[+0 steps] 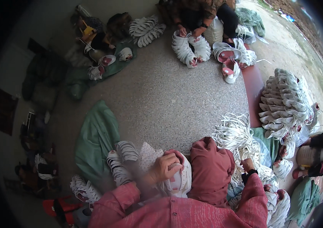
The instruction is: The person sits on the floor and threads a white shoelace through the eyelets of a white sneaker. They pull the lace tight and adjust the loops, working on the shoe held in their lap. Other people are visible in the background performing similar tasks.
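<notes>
My left hand [164, 167] is closed over the top of a white shoe [184, 175] with a perforated side and a reddish lining, which rests in my lap beside my bent knee. Its fingers curl round the shoe's opening and hide part of it. Out to the right, my right hand [247, 164] is closed at the edge of a big heap of white shoelaces [233, 129], its fingers pinched on some laces. Left of the shoe lie a pale speckled cloth [150, 154] and rows of nested white shoes [126, 151].
A green sack [96, 142] spreads over the speckled floor [161, 102] at left. Stacked white shoes [285, 102] rise at right. Across the floor, another person's hands [192, 32] work at a row of white shoes [184, 49]. More shoes [228, 57] stand by the red threshold [253, 81].
</notes>
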Demonstrator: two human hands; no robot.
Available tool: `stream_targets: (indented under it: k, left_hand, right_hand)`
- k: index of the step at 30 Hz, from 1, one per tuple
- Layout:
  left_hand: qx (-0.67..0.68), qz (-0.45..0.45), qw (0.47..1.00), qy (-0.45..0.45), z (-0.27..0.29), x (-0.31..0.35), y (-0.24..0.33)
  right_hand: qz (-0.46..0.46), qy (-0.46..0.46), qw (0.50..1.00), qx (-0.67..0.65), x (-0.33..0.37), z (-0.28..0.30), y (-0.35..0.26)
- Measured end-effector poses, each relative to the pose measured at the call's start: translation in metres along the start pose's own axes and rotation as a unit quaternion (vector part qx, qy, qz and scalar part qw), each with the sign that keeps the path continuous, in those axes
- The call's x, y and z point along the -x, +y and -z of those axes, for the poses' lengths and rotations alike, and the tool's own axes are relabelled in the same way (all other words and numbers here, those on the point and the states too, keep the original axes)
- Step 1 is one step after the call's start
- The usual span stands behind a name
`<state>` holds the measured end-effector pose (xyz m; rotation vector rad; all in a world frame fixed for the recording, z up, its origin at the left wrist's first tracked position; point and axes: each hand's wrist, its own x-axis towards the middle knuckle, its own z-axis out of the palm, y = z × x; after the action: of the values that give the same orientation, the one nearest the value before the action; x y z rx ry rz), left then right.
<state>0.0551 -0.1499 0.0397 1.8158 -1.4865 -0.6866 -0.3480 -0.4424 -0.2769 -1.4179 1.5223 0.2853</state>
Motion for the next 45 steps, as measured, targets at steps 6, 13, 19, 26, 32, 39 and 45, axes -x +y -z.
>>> stream_targets:
  k: [6,13,19,26,32,39,45]
  left_hand:
    - [0.012,-0.058,0.998,0.039,0.0,0.007,0.002]
    - [-0.009,-0.084,0.99,0.114,0.013,0.011,0.022]
    - [0.094,-0.172,0.98,-0.024,0.085,0.047,0.18]
    - [0.558,0.066,0.811,-0.161,0.11,0.124,0.115]
    - [0.477,0.193,0.84,-0.174,0.13,0.217,0.047]
    - [0.685,0.095,0.723,0.015,0.145,0.278,-0.008]
    - [0.745,0.039,0.566,0.353,0.136,0.293,-0.069]
  right_hand:
    - [0.259,-0.05,0.884,-0.387,0.168,0.063,-0.194]
    - [0.469,-0.207,0.776,-0.367,0.431,0.069,-0.353]
    - [0.469,-0.321,0.753,-0.332,0.513,0.016,-0.389]
    - [0.427,-0.135,0.716,-0.536,0.38,0.047,-0.345]
    - [0.355,-0.242,0.702,-0.568,0.294,0.049,-0.269]
    - [0.143,-0.172,0.631,-0.743,0.166,0.146,-0.17]
    - [0.102,-0.162,0.57,-0.799,0.188,0.148,-0.161]
